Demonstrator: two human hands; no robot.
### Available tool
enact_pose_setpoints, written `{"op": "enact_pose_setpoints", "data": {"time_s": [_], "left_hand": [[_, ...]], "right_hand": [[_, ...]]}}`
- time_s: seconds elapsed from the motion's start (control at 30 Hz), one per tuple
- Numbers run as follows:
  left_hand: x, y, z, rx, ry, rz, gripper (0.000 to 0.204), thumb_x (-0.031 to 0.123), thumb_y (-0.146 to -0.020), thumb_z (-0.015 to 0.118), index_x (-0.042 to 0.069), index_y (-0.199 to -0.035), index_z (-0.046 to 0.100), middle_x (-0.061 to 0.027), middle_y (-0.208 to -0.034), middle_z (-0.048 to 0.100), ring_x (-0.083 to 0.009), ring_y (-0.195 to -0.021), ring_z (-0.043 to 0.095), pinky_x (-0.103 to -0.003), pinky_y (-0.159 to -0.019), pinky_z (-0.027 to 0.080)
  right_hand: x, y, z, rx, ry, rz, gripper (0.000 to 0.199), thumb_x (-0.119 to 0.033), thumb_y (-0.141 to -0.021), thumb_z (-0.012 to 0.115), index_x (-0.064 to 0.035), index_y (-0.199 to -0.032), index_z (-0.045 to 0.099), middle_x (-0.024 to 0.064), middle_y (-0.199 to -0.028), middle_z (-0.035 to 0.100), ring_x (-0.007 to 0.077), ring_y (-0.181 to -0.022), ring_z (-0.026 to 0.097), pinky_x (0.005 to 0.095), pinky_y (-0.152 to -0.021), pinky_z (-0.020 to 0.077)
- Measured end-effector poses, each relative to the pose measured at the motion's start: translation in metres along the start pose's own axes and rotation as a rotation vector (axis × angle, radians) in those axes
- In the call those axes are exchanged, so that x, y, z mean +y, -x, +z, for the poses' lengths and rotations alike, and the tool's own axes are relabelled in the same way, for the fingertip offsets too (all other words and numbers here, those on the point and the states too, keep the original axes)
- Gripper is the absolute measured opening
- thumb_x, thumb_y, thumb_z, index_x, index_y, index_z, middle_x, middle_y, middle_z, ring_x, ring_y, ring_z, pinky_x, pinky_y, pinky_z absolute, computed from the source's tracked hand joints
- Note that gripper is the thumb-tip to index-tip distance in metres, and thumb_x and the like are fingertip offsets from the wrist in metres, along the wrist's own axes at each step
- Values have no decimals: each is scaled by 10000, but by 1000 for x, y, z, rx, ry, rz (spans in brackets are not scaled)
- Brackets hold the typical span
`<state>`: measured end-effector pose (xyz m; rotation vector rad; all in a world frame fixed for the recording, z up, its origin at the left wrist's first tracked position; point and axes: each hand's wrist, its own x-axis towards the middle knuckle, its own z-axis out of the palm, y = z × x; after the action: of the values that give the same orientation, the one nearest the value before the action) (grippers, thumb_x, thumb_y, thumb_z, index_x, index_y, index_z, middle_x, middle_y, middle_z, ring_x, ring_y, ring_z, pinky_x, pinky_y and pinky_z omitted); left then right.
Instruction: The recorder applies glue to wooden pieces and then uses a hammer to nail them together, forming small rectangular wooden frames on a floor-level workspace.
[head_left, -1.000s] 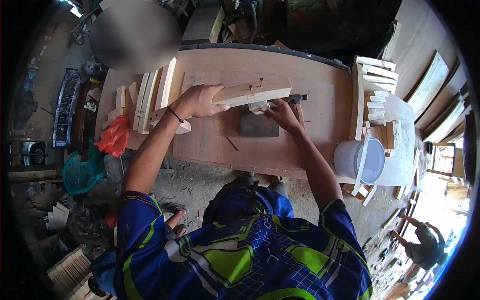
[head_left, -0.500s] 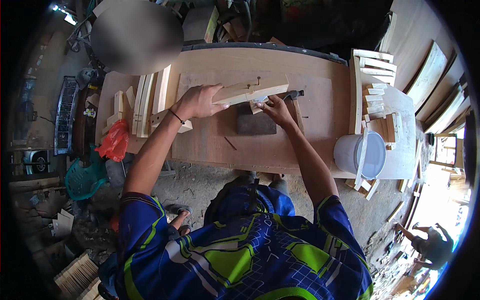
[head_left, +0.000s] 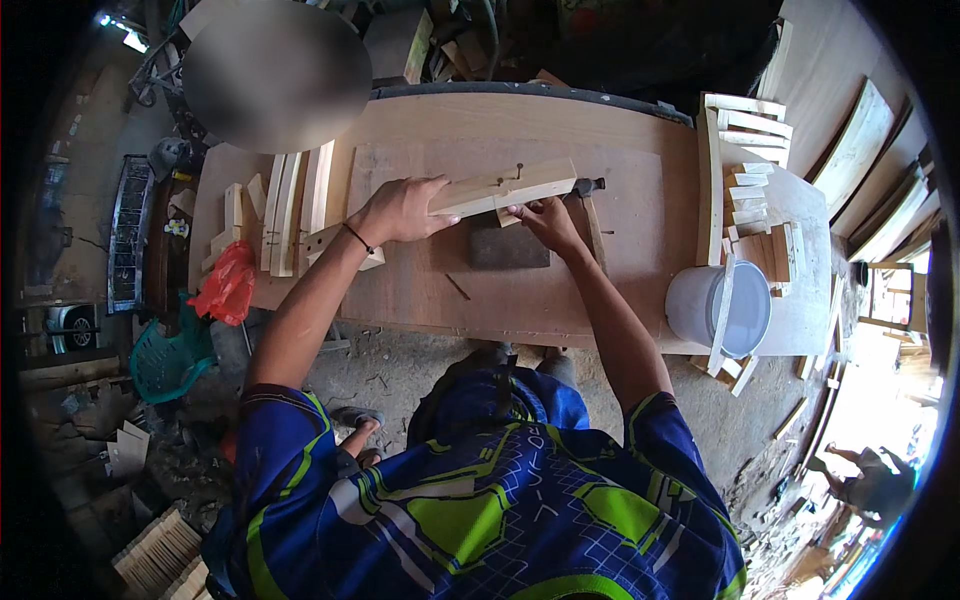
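Observation:
My left hand (head_left: 408,208) grips the left end of a pale wooden block (head_left: 540,180), thumb along its near side. Two nails (head_left: 509,177) stick up from the block's upper face. Under its near edge, my right hand (head_left: 547,222) pinches a small piece of wood (head_left: 508,216) against it. Below both sits a dark rectangular block (head_left: 510,247) on the workbench (head_left: 400,300). Just right of my right hand lies a hammer (head_left: 596,230), its head toward the far side. A thin brown stick-like thing (head_left: 458,287) rests nearer to me.
Wooden strips (head_left: 290,210) and a red plastic bag (head_left: 228,280) occupy the bench's left end. On the right stand a white bucket (head_left: 690,305) with a stick across it and stacked wood pieces (head_left: 748,200). Another person, face blurred, is at the far left; one more is outside at lower right.
The wooden block has tilted slightly and come a little nearer to me with my left hand. My right fingers have shifted on the small piece, which now sits closer under the block.

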<state>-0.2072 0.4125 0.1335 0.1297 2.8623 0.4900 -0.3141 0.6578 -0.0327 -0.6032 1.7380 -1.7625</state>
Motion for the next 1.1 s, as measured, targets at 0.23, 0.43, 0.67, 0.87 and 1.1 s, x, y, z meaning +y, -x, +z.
{"op": "enact_pose_setpoints", "data": {"time_s": [0.23,0.43,0.67,0.87,1.1], "left_hand": [[-6,0,6,12,-2,-4,591,387,-834,726,-1,-1257,585,-250,-1069,687,-412,-1014,663,-475,-870,529],[-6,-1,8,11,13,0,588,393,-838,724,2,-1253,581,-254,-1057,689,-418,-1001,667,-479,-866,529],[-5,-1,9,4,7,-10,583,395,-842,720,1,-1249,579,-260,-1012,693,-428,-979,670,-488,-852,532],[3,1,5,-31,18,-36,636,389,-851,717,-39,-1292,553,-289,-1087,667,-433,-1023,652,-463,-893,520],[8,3,4,-18,34,-43,582,379,-848,710,5,-1272,572,-258,-1074,685,-416,-1010,665,-475,-882,527]], "right_hand": [[6,-1,0,28,35,40,363,-317,-897,778,-9,-1078,713,27,-916,721,100,-855,610,292,-779,500],[6,-2,-1,36,91,93,367,-323,-893,781,-17,-1085,717,30,-940,731,107,-869,625,303,-791,509],[2,-2,0,26,67,98,362,-329,-884,788,-17,-1056,725,13,-906,723,95,-836,610,292,-763,503],[8,-1,2,58,57,43,366,-329,-885,787,-10,-1053,724,15,-886,720,98,-805,597,292,-734,498],[10,-1,5,95,29,18,354,-306,-885,789,-11,-1068,719,14,-892,719,97,-806,598,293,-729,497]]}}
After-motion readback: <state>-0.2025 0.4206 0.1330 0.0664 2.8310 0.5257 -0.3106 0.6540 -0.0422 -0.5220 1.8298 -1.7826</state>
